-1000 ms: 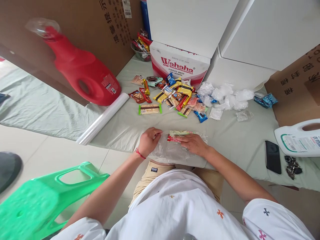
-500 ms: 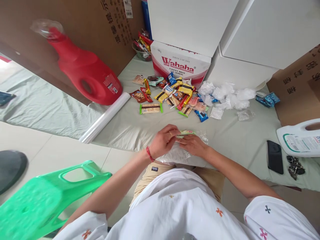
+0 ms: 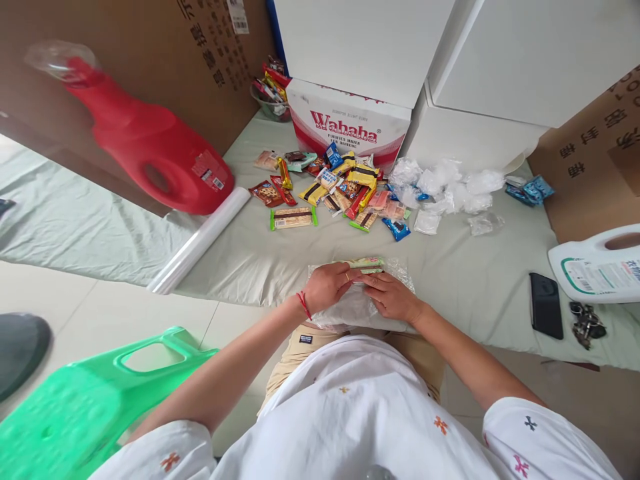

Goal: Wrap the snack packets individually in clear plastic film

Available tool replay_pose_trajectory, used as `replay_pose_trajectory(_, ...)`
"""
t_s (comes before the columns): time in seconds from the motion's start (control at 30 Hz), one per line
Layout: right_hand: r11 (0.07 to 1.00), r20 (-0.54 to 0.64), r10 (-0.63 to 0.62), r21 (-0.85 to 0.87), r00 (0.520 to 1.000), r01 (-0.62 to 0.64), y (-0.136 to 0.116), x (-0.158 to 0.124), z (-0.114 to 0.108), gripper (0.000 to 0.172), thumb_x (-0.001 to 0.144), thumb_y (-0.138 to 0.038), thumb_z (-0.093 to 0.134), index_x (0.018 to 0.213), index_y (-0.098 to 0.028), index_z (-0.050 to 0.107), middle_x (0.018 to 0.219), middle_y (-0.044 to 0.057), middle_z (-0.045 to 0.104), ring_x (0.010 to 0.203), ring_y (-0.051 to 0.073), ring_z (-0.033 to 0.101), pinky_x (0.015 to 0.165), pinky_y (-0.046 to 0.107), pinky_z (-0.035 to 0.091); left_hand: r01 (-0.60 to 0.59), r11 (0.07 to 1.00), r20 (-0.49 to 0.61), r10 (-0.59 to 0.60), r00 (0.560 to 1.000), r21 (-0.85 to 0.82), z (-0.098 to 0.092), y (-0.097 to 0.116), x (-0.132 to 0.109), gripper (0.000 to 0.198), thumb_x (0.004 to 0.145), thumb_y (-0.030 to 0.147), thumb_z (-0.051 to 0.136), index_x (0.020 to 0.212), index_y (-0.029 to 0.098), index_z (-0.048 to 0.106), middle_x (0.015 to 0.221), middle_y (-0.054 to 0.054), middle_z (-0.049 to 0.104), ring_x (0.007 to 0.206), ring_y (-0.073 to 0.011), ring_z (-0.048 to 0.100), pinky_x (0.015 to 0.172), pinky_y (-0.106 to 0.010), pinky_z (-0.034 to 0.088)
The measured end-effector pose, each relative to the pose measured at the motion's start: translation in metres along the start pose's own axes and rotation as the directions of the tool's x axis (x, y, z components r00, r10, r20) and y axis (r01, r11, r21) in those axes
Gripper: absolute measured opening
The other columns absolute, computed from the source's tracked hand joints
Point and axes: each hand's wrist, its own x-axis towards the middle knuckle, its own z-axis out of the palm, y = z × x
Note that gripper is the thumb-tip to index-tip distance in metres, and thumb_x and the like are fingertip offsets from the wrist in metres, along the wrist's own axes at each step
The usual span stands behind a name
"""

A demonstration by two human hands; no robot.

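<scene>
A green-wrapped snack packet (image 3: 359, 263) lies on a sheet of clear plastic film (image 3: 345, 313) just in front of my lap. The edge of another green packet (image 3: 374, 271) shows right below it. My left hand (image 3: 330, 288) is closed, its thumb and fingers pinched at the near side of the packets. My right hand (image 3: 393, 295) is bent over the same packets from the right, and the fingertips of both hands meet. The fingers hide the near part of the packets. Crinkled film spreads under and around both hands.
Behind the hands lies a pile of wrapped snacks (image 3: 350, 187), with film-wrapped bundles (image 3: 450, 187) beside it. A roll of film (image 3: 200, 240) and a red jug (image 3: 165, 147) stand left. A phone (image 3: 546, 305), keys (image 3: 587, 325) and a white bottle (image 3: 600, 267) are right. A green stool (image 3: 90, 393) is low left.
My left hand has lowered slightly, and more of the green packet shows above it. My right hand has curled its fingers in. The whole view has shifted a little.
</scene>
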Motion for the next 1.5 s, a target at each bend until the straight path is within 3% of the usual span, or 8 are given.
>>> replay_pose_trajectory(0.17,0.991,-0.075,0.112,0.078,0.991,-0.106,-0.018,-0.022,-0.007,0.018,0.097,-0.025,0.061,0.111,-0.022,0.072,0.15,0.014,0.058,0.131,0.028,0.059,0.106,0.053,0.052,0.016,0.994,0.008,-0.017,1.0,0.109,0.008,0.002,0.004,0.043,0.107,0.034,0.035,0.12,0.029,0.075,0.082,-0.007,0.061,0.081,-0.0198,0.059,0.071,-0.029,0.045)
replay_pose_trajectory(0.27,0.984,-0.078,0.171,0.052,0.982,-0.168,-0.033,-0.037,-0.007,0.037,0.093,-0.043,0.072,0.123,-0.02,0.069,0.151,0.016,0.057,0.13,0.033,0.057,0.108,0.057,0.05,0.028,0.988,-0.004,-0.028,1.0,0.149,0.01,0.002,0.005,0.043,0.106,0.03,0.035,0.12,0.03,0.076,0.079,-0.007,0.061,0.08,-0.0205,0.058,0.07,-0.03,0.043)
replay_pose_trajectory(0.4,0.961,-0.114,0.274,-0.007,0.955,-0.276,-0.044,-0.042,-0.001,0.025,0.098,-0.024,0.063,0.122,-0.024,0.071,0.141,0.012,0.064,0.124,0.03,0.059,0.105,0.054,0.052,0.064,0.987,-0.036,-0.059,0.998,0.149,0.013,0.004,0.006,0.04,0.105,0.027,0.039,0.114,0.028,0.078,0.078,-0.007,0.06,0.078,-0.0209,0.057,0.068,-0.031,0.042)
replay_pose_trajectory(0.83,0.909,-0.327,0.413,0.097,0.85,-0.405,-0.036,0.016,-0.02,0.025,0.106,-0.024,0.043,0.111,-0.024,0.068,0.102,0.011,0.068,0.098,0.025,0.063,0.086,0.039,0.054,0.085,0.985,0.003,-0.086,0.996,0.149,0.008,0.005,0.011,0.032,0.101,0.022,0.048,0.111,0.029,0.078,0.084,-0.006,0.065,0.083,-0.0213,0.062,0.067,-0.03,0.042)
replay_pose_trajectory(1.0,0.813,-0.245,0.563,-0.009,0.79,-0.582,-0.011,0.05,-0.019,0.028,0.108,-0.027,0.04,0.11,-0.022,0.068,0.104,0.009,0.066,0.092,0.022,0.065,0.076,0.032,0.05,0.084,0.978,0.066,-0.098,0.993,0.19,0.006,0.01,0.016,0.032,0.102,0.025,0.047,0.092,0.022,0.077,0.08,-0.007,0.066,0.08,-0.0224,0.062,0.069,-0.032,0.043)
replay_pose_trajectory(1.23,0.71,0.013,0.686,-0.232,0.727,-0.665,-0.006,0.083,-0.009,0.029,0.108,-0.032,0.042,0.111,-0.024,0.07,0.105,0.008,0.068,0.086,0.021,0.065,0.065,0.03,0.04,0.184,0.945,0.141,-0.15,0.979,-0.269,-0.014,-0.018,0.017,0.03,0.098,0.034,0.052,0.092,0.025,0.079,0.089,-0.005,0.076,0.085,-0.0205,0.07,0.077,-0.029,0.051)
replay_pose_trajectory(1.37,0.696,0.087,0.703,-0.288,0.706,-0.658,-0.01,0.088,-0.01,0.029,0.109,-0.032,0.039,0.115,-0.025,0.067,0.11,0.007,0.067,0.089,0.02,0.065,0.066,0.03,0.039,0.347,0.628,0.173,-0.322,0.931,-0.696,-0.038,-0.054,0.004,0.042,0.093,0.049,0.059,0.112,0.017,0.077,0.105,-0.012,0.079,0.09,-0.0237,0.073,0.084,-0.037,0.057)
replay_pose_trajectory(1.5,0.676,0.115,0.723,-0.321,0.681,-0.663,-0.013,0.091,-0.014,0.033,0.11,-0.033,0.034,0.116,-0.024,0.065,0.113,0.006,0.066,0.09,0.019,0.065,0.066,0.029,0.038,0.254,0.57,-0.053,-0.466,0.883,-0.782,-0.047,-0.059,-0.025,0.068,0.092,0.063,0.062,0.143,0.018,0.057,0.129,-0.018,0.068,0.112,-0.0276,0.068,0.1,-0.046,0.054)
